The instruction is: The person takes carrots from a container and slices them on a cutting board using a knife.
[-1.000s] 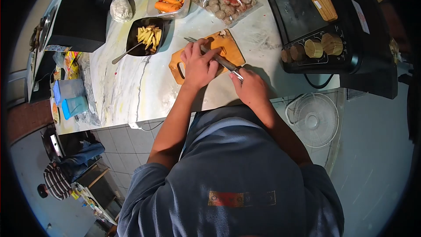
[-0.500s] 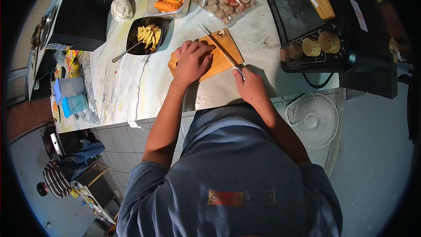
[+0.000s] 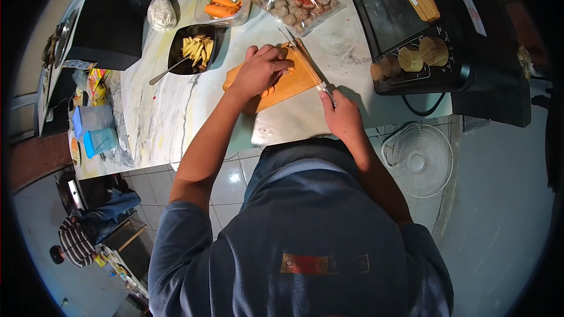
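A knife [image 3: 306,58] is in my right hand [image 3: 342,111], fingers wrapped round its handle, with the blade pointing up and left along the right edge of the wooden cutting board [image 3: 302,85]. My left hand [image 3: 261,70] rests over the board with its fingers curled together around something I cannot make out. Small orange pieces [image 3: 268,91] show beside and below that hand. Left of the board stands a dark bowl [image 3: 174,53] with pale yellow strips [image 3: 200,50] and a spoon [image 3: 169,72].
A clear container [image 3: 247,9] with carrots [image 3: 222,7] and a bag of meatballs [image 3: 298,4] lie at the back. A black oven [image 3: 470,76] stands right, a white bag [image 3: 161,13] left. A fan [image 3: 418,161] is below; a person [image 3: 76,242] is far left.
The knife has swung off the middle of the board to its right edge. My left hand has moved off the blade and its fingers have curled in; orange pieces now show below it.
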The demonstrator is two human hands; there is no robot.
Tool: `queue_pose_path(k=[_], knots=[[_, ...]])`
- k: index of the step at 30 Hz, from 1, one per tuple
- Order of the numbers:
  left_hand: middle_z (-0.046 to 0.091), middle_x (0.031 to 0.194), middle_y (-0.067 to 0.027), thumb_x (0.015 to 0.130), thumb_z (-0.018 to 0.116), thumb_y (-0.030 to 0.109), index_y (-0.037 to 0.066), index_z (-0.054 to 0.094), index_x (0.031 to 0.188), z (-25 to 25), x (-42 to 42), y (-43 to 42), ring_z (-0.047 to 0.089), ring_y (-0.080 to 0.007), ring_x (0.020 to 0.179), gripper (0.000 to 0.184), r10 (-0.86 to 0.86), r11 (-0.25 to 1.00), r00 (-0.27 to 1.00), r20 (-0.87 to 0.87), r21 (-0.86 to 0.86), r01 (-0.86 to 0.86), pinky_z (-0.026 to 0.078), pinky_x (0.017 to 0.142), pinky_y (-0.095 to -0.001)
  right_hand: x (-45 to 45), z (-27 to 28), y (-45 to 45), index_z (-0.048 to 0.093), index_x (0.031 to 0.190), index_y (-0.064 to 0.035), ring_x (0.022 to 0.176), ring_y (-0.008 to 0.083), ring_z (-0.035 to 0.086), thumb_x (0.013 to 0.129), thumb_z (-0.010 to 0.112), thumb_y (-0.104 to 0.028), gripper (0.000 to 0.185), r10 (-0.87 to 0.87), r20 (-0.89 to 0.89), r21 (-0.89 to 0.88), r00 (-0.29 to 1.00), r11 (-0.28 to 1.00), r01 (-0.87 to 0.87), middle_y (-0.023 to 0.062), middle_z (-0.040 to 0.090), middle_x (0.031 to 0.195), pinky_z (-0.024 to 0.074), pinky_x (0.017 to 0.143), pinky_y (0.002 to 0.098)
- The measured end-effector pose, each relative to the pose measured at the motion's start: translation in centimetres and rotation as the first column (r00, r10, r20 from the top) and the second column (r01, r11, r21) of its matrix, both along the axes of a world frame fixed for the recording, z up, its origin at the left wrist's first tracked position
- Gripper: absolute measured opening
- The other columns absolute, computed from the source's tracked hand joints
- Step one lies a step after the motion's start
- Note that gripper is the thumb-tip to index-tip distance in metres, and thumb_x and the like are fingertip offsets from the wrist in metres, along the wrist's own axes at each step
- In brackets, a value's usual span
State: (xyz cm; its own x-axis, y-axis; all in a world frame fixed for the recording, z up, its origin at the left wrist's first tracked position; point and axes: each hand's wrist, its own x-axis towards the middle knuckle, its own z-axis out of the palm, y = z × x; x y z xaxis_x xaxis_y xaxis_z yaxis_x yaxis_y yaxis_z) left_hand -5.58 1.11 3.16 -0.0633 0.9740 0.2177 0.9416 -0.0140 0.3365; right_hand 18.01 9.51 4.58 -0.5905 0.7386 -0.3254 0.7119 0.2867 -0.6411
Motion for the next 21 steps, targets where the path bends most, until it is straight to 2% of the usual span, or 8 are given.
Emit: queue_pose_path(k=[5,7,8,10,12,15,17,21], knots=[[0.06,0.089,0.0004,0.081,0.07,0.019,0.015,0.072,0.097,-0.1,-0.4,0.3,0.054,-0.0171,0.096,0.016,-0.061,0.997,0.993,-0.104,0.046,0.066,0.035,0.085,-0.0344,0.4,-0.1,0.0,0.061,0.096,-0.0035,0.089,0.0477,0.06,0.096,0.049,-0.045,0.043,-0.013,-0.003,-0.022,1.0,1.0,0.013,0.0251,0.065,0.087,0.0477,0.08,0.0525],[0.06,0.089,-0.0004,0.081,0.07,0.019,0.014,0.071,0.096,-0.4,-0.3,0.4,0.054,-0.0177,0.096,0.016,-0.052,0.997,0.993,-0.109,0.043,0.057,0.036,0.085,-0.0348,0.5,-0.4,-0.1,0.058,0.089,0.0003,0.08,0.0485,0.058,0.097,0.052,-0.041,0.043,-0.034,-0.092,0.067,0.995,0.997,0.04,0.0259,0.061,0.078,0.0454,0.068,0.0509],[0.06,0.089,-0.0012,0.081,0.07,0.019,0.012,0.071,0.096,-0.3,-0.1,0.5,0.055,-0.0183,0.096,0.016,-0.042,0.998,0.993,-0.113,0.04,0.047,0.036,0.085,-0.0353,0.5,-0.6,-0.1,0.058,0.089,0.0003,0.08,0.0485,0.058,0.097,0.052,-0.041,0.043,-0.035,-0.091,0.065,0.995,0.997,0.041,0.0259,0.061,0.078,0.0454,0.068,0.0509],[0.061,0.089,-0.0021,0.081,0.07,0.02,0.012,0.07,0.096,-0.3,0.0,0.7,0.055,-0.019,0.096,0.017,-0.032,0.999,0.993,-0.113,0.023,0.035,0.036,0.085,-0.0356,0.6,-0.8,0.1,0.062,0.096,-0.0045,0.087,0.0469,0.061,0.096,0.051,-0.045,0.042,-0.004,-0.005,0.046,1.0,0.999,0.004,0.0245,0.065,0.085,0.0483,0.077,0.0525],[0.061,0.09,-0.0029,0.081,0.069,0.021,0.012,0.07,0.095,-0.3,0.2,1.1,0.056,-0.0197,0.096,0.017,-0.02,1.0,0.993,-0.117,0.008,0.021,0.037,0.085,-0.0358,0.5,-0.4,0.1,0.062,0.096,-0.0046,0.087,0.0469,0.061,0.096,0.05,-0.045,0.042,-0.013,-0.005,0.016,1.0,1.0,0.013,0.0243,0.065,0.085,0.0481,0.077,0.0526],[0.063,0.092,-0.0051,0.081,0.069,0.021,0.011,0.069,0.096,-0.6,0.4,1.4,0.057,-0.022,0.096,0.018,0.036,0.999,0.997,-0.065,0.016,-0.035,0.037,0.085,-0.0359,0.5,-0.3,0.2,0.061,0.095,-0.0046,0.087,0.0469,0.061,0.096,0.05,-0.045,0.041,-0.019,-0.008,-0.013,1.0,1.0,0.018,0.024,0.065,0.085,0.0479,0.077,0.0528],[0.066,0.096,-0.0092,0.082,0.07,0.022,0.009,0.07,0.094,-0.5,0.6,1.2,0.058,-0.0236,0.098,0.018,0.127,0.991,0.991,0.045,-0.058,-0.124,0.036,0.088,-0.0381,0.6,-0.3,0.3,0.061,0.095,-0.0046,0.087,0.0469,0.061,0.096,0.05,-0.045,0.041,-0.016,-0.01,-0.012,1.0,1.0,0.016,0.0239,0.066,0.085,0.0479,0.077,0.0529],[0.068,0.092,-0.0072,0.083,0.068,0.021,0.009,0.07,0.091,-0.3,0.2,0.1,0.06,-0.024,0.093,0.015,0.228,0.974,0.958,0.175,-0.048,-0.223,0.034,0.087,-0.0365,0.6,-0.3,0.6,0.061,0.094,-0.0045,0.087,0.0473,0.061,0.096,0.051,-0.045,0.042,-0.013,-0.025,-0.008,1.0,1.0,0.013,0.0239,0.066,0.086,0.0477,0.077,0.053]])
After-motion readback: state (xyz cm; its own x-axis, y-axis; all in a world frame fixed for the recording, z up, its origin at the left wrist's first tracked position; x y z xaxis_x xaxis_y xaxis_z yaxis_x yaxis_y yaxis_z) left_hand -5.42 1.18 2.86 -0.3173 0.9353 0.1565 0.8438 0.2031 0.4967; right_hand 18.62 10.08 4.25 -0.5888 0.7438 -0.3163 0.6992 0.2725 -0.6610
